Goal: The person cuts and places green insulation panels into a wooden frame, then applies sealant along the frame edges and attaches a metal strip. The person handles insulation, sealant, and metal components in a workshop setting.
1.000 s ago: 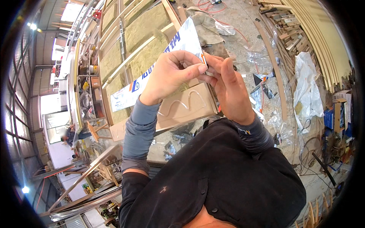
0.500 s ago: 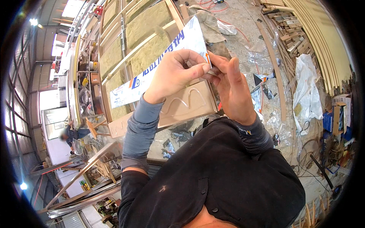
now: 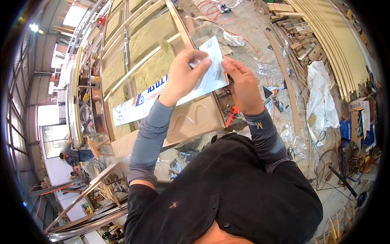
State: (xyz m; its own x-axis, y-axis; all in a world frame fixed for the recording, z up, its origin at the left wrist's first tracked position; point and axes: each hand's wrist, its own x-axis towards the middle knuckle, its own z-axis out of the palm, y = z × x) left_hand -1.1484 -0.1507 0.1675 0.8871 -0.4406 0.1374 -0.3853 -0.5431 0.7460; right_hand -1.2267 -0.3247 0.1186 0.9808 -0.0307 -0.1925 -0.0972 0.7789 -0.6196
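Note:
A long strip point(image 3: 213, 75) faced with printed white and blue film slants across the bench work before me, its far right end raised. My right hand point(image 3: 245, 89) pinches its right edge between thumb and fingers. Over the strip's face hovers my left hand point(image 3: 183, 75), thumb and curled fingers apart, with nothing visible between them. Beneath the strip lies a wooden frame filled with yellowish insulation slabs point(image 3: 152, 36). A brown board point(image 3: 195, 122) at the frame's near end carries a wavy, shiny bead.
An orange object point(image 3: 231, 116) is beside the board's right corner. Clear plastic sheeting point(image 3: 323, 97), a red hose point(image 3: 235, 34) and stacked wood offcuts point(image 3: 306, 36) lie on the floor to the right. Another person point(image 3: 75, 156) is far off at the left.
My hands have drawn apart, the left easing leftward over the strip and the right staying at its edge. The strip's raised end now sits lower in view.

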